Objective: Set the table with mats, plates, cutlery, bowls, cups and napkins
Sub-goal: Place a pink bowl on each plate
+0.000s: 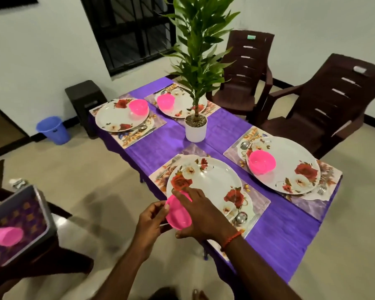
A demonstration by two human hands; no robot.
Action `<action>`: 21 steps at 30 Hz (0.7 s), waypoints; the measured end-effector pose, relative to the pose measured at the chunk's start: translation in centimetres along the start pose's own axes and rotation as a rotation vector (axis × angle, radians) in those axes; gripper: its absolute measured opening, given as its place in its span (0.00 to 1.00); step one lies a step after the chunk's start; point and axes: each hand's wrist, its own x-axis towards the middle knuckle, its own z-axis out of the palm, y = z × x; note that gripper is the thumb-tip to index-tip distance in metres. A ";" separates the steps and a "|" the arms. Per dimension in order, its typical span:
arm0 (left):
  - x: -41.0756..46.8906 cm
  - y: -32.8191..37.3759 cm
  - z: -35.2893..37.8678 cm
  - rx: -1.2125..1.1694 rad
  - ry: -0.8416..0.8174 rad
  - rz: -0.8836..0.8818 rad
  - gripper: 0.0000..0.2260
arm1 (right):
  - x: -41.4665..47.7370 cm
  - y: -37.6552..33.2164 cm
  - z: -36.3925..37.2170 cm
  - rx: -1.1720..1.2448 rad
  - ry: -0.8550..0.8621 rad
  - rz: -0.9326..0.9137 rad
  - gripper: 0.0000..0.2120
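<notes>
A glossy pink plastic bowl (179,216), round and tilted, is gripped from above by the right hand (201,215) and pinched at its rim by the left hand (152,219), at the near edge of a round floral plate (206,180) laid on a rectangular patterned mat (260,202) over a purple tablecloth (286,241).
</notes>
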 end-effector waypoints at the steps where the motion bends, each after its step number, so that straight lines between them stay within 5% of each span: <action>1: 1.1 0.3 0.3 0.007 -0.026 -0.009 0.12 | 0.5 0.6 -0.2 0.008 0.015 0.025 0.54; 21: 19.3 2.1 5.0 0.278 -0.436 -0.147 0.06 | 6.9 9.1 0.4 0.108 0.238 0.750 0.54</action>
